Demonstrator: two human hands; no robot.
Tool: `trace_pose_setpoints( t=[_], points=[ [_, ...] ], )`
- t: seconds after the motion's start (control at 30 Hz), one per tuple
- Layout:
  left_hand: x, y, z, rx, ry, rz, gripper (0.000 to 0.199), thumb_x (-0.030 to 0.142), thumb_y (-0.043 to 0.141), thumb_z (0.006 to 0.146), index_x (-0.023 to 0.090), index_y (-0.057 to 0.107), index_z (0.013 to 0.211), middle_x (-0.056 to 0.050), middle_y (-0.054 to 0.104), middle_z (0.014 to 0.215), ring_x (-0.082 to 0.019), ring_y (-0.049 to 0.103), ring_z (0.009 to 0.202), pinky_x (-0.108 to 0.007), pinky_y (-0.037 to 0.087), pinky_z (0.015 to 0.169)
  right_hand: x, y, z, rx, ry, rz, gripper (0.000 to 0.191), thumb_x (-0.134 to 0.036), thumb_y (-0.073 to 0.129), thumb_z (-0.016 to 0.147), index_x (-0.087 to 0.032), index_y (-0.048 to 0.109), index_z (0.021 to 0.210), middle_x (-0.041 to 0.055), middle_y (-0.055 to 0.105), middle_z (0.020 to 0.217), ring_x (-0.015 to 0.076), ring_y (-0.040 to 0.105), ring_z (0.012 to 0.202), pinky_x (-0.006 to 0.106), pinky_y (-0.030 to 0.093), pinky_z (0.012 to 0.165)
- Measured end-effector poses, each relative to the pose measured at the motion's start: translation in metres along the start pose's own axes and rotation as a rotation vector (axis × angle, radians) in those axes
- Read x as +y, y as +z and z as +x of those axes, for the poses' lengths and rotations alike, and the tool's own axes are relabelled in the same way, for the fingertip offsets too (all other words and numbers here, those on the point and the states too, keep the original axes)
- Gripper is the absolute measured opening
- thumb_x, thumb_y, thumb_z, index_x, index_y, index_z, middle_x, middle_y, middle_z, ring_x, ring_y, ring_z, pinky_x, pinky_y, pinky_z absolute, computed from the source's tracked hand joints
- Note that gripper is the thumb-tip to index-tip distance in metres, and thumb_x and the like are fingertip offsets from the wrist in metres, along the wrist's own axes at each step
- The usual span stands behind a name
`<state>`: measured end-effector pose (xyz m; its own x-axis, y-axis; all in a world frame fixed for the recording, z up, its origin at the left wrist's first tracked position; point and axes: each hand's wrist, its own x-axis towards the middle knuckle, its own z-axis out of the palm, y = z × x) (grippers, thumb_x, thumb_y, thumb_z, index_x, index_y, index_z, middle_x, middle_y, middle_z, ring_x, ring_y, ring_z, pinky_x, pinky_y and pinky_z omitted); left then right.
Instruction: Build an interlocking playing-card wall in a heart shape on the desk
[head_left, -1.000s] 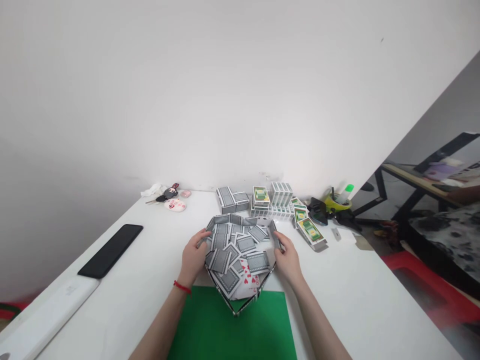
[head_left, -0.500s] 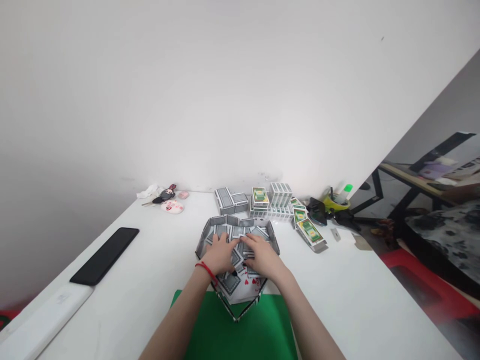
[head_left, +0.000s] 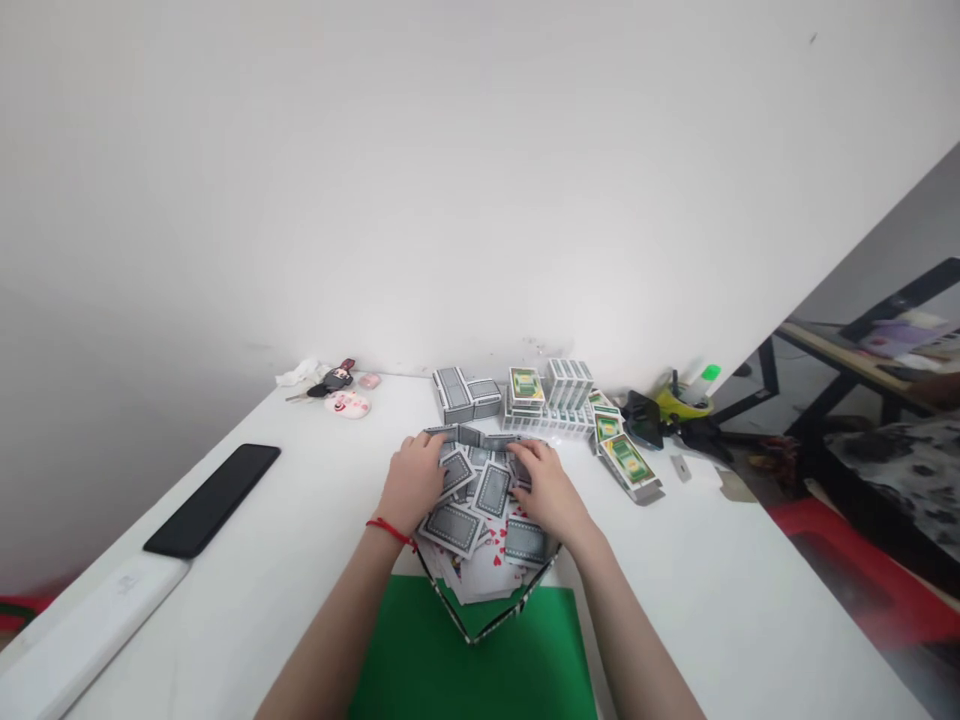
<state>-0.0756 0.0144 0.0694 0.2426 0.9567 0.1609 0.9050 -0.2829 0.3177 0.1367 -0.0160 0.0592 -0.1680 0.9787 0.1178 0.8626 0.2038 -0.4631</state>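
Note:
A heart-shaped frame (head_left: 517, 612), its low walls apparently made of playing cards, lies on the table with its point toward me. Loose playing cards (head_left: 492, 490) are heaped inside, mostly grey backs up, with some red-suited faces showing near the point. My left hand (head_left: 411, 482), with a red string at the wrist, curls round the left wall, fingertips reaching inward. Opposite it, my right hand (head_left: 551, 490) cups the right wall, its thumb and fingers bent in over the cards. Both hands cover the side walls, so the exact contact there is hidden.
Beneath the frame's point lies a green sheet (head_left: 480, 680). Behind stand grey boxes (head_left: 454, 395) and stacked card packs (head_left: 570, 385), with an opened card box (head_left: 628, 465) to their right. A black phone (head_left: 214, 500) and keys (head_left: 334, 380) are on the left.
My hands have moved apart from the middle of the heap to the frame's two side walls. The cards inside have shifted, with several backs now uncovered in the centre.

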Motion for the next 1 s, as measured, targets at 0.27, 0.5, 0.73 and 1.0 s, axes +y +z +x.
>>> trace_pose_setpoints(
  t=[0.27, 0.5, 0.73, 1.0],
  points=[
    [0.03, -0.004, -0.027, -0.434, 0.182, 0.067, 0.087, 0.029, 0.076, 0.046, 0.033, 0.041, 0.125, -0.009, 0.031, 0.138, -0.039, 0.028, 0.124, -0.057, 0.028, 0.095, -0.027, 0.002, -0.017, -0.42, 0.017, -0.124, 0.046, -0.027, 0.074, 0.055, -0.017, 0.059, 0.098, 0.0097, 0.057, 0.103, 0.027, 0.05, 0.1, 0.032, 0.039, 0.079],
    [0.026, 0.006, -0.022, -0.456, 0.212, 0.131, 0.04, 0.02, 0.063, 0.057, 0.02, 0.056, 0.096, -0.012, 0.052, 0.106, -0.033, 0.05, 0.101, -0.046, 0.042, 0.081, -0.026, 0.006, -0.014, -0.406, 0.058, -0.209, 0.028, -0.006, 0.053, 0.069, -0.017, 0.056, 0.094, 0.0086, 0.065, 0.091, 0.0243, 0.058, 0.09, 0.034, 0.034, 0.076],
    [0.012, 0.007, -0.013, -0.451, 0.19, -0.021, 0.054, 0.021, 0.07, 0.053, 0.02, 0.055, 0.105, -0.009, 0.048, 0.11, -0.028, 0.048, 0.105, -0.034, 0.042, 0.085, -0.018, -0.006, -0.009, -0.197, 0.034, -0.289, 0.023, -0.01, 0.055, 0.071, -0.019, 0.062, 0.091, 0.0101, 0.059, 0.102, 0.0274, 0.048, 0.103, 0.034, 0.035, 0.078],
    [0.013, 0.011, -0.01, -0.394, 0.211, 0.012, 0.038, 0.028, 0.075, 0.048, 0.018, 0.058, 0.08, -0.008, 0.054, 0.097, -0.028, 0.05, 0.096, -0.034, 0.043, 0.077, -0.017, 0.017, -0.01, -0.276, 0.049, -0.15, 0.068, -0.024, 0.075, 0.056, -0.019, 0.05, 0.119, 0.0112, 0.05, 0.117, 0.0277, 0.045, 0.11, 0.035, 0.037, 0.085]
  ],
)
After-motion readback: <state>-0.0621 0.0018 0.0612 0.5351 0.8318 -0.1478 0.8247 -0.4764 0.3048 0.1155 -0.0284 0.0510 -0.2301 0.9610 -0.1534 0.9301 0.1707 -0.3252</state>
